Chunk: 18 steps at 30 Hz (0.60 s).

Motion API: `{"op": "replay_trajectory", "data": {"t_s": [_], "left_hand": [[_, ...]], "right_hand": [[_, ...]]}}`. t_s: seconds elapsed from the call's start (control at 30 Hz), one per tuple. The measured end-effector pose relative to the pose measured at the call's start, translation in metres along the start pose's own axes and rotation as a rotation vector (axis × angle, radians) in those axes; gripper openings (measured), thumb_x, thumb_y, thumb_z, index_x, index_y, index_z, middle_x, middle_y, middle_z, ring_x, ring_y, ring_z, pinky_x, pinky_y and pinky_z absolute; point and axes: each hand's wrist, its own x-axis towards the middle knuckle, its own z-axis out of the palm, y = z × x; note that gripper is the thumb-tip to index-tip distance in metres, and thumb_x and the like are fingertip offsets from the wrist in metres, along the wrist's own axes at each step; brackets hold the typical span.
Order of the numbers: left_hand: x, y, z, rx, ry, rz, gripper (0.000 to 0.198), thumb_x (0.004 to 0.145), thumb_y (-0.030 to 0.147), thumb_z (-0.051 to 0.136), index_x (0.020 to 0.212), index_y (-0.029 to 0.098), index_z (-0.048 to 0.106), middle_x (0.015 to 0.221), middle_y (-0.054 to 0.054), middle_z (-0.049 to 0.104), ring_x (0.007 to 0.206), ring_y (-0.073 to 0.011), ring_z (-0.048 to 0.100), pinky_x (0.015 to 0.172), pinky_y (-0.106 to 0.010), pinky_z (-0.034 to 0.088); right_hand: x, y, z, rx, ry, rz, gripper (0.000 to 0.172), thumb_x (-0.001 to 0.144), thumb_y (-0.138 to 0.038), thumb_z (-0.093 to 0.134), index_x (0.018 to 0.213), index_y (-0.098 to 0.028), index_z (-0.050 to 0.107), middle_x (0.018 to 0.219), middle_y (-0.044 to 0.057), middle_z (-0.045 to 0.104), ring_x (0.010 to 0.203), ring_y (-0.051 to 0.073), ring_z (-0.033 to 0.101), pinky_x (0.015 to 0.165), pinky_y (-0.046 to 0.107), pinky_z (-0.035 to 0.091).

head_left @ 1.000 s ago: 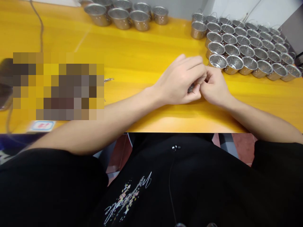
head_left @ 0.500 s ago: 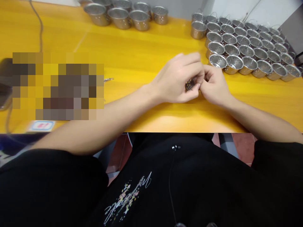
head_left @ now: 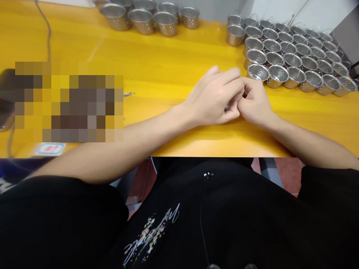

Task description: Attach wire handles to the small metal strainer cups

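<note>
My left hand (head_left: 213, 98) and my right hand (head_left: 254, 101) meet over the yellow table (head_left: 168, 71), fingers curled together. Between them sits a small perforated metal cup (head_left: 227, 107), mostly hidden; only a sliver of it shows under my left fingers. Both hands are closed around it. My right fingertips pinch at its upper edge, and what they pinch is hidden. Just behind my right hand begins a packed group of small perforated metal cups with wire handles (head_left: 291, 59).
A second cluster of larger metal cups (head_left: 148, 16) stands at the table's far edge. A dark cable (head_left: 47, 30) runs down the left side. A blurred patch covers the left middle of the table, with a small label (head_left: 49, 148) near the front edge.
My left hand tilted up half a second ago, showing the cup's perforated side, then rolled back down over it. Both hands stay in the same spot.
</note>
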Motion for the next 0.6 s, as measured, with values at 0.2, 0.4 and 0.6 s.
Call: {"op": "replay_trajectory", "data": {"t_s": [0.2, 0.4, 0.6], "left_hand": [[-0.002, -0.001, 0.002, -0.033, -0.015, -0.062, 0.009, 0.111, 0.027, 0.060, 0.113, 0.031, 0.068, 0.103, -0.011, 0.071, 0.094, -0.0335, 0.066, 0.091, -0.060, 0.048], [-0.003, -0.003, 0.004, -0.044, 0.012, -0.026, 0.010, 0.112, 0.028, 0.058, 0.111, 0.031, 0.067, 0.099, -0.010, 0.070, 0.091, -0.0321, 0.065, 0.089, -0.059, 0.049], [0.005, 0.003, -0.009, -0.088, 0.050, -0.045, 0.007, 0.104, 0.025, 0.058, 0.101, 0.031, 0.059, 0.098, -0.009, 0.070, 0.086, -0.0326, 0.066, 0.084, -0.057, 0.048]], "right_hand": [[0.000, 0.000, 0.000, 0.014, -0.004, -0.026, 0.049, 0.098, -0.039, 0.094, 0.077, -0.028, 0.051, 0.077, 0.001, 0.059, 0.099, 0.028, 0.073, 0.086, 0.040, 0.069], [0.000, -0.001, 0.001, 0.035, -0.002, -0.075, 0.041, 0.096, -0.032, 0.087, 0.078, -0.029, 0.051, 0.079, 0.000, 0.061, 0.091, 0.026, 0.068, 0.081, 0.039, 0.063], [0.001, 0.002, 0.000, 0.025, -0.006, -0.067, 0.034, 0.097, -0.021, 0.084, 0.079, -0.030, 0.056, 0.082, 0.001, 0.068, 0.088, 0.024, 0.063, 0.079, 0.040, 0.059]]}}
